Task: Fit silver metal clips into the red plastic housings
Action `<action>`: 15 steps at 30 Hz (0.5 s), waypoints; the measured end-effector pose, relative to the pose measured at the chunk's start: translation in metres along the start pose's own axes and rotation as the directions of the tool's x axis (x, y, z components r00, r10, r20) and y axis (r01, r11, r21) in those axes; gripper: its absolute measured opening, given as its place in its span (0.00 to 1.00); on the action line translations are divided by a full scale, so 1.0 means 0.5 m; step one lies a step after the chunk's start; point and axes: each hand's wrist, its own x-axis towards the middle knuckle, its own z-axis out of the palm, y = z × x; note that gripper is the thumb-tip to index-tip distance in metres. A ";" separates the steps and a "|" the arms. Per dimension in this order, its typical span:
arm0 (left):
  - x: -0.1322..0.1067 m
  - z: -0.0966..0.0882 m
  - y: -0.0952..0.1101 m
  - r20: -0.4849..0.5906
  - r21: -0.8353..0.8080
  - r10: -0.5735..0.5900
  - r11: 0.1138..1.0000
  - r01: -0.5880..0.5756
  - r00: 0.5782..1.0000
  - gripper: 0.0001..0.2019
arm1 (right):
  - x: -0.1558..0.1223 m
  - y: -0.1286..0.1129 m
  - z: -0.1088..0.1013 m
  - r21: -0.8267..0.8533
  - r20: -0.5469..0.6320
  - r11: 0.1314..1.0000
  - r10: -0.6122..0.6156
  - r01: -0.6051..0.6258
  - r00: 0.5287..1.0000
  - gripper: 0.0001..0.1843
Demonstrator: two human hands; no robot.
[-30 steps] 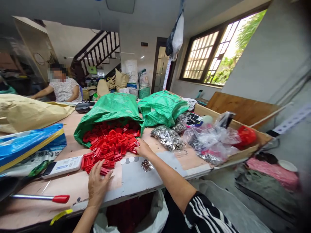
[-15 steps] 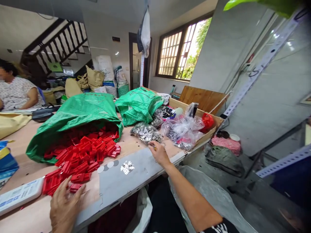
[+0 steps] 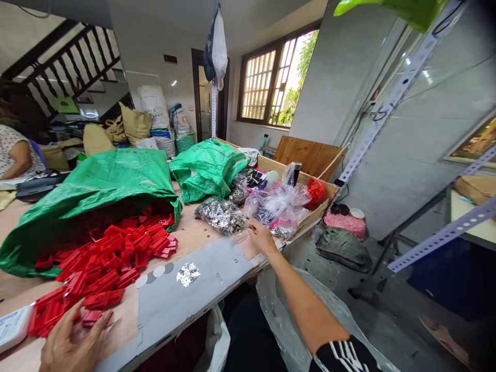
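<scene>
Evidently, the handling of the red pieces is far from exhausted: a large loose pile spills from the mouth of the green bag onto the table, and more lie in the shade inside it. Left hand: at the near end of the pile, thumb and fingers spread with a moderate gap around one red piece, touching the pile but not visibly gripping or lifting anything. Right hand: near the table's front edge, just beside the clear bag of metal bits, fingers curled and thumb tips close together; a small yellowish spot shows at the tips, but whether something is held there cannot be told. A small heap of silver bits lies on the grey sheet, apart from both hands; three flat discs lie in a row between it and the red pieces. As to progress, no red piece in plain view carries a silver bit, so the two supplies appear to lie separate, and both seem ample. Below the table edge stands an open white sack; its interior is too dark to show what it contains, so the amount already finished, if any, cannot be judged.
</scene>
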 end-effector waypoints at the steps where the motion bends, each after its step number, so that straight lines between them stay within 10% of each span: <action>1: 0.000 0.001 -0.001 -0.002 0.027 -0.008 1.000 0.008 1.000 0.36 | 0.009 -0.008 0.005 0.005 0.020 1.000 -0.021 0.021 1.000 0.09; 15: -0.004 -0.005 0.019 -0.029 0.055 0.009 0.998 -0.007 1.000 0.37 | 0.064 -0.066 0.073 -0.043 0.171 0.999 0.017 -0.009 0.985 0.33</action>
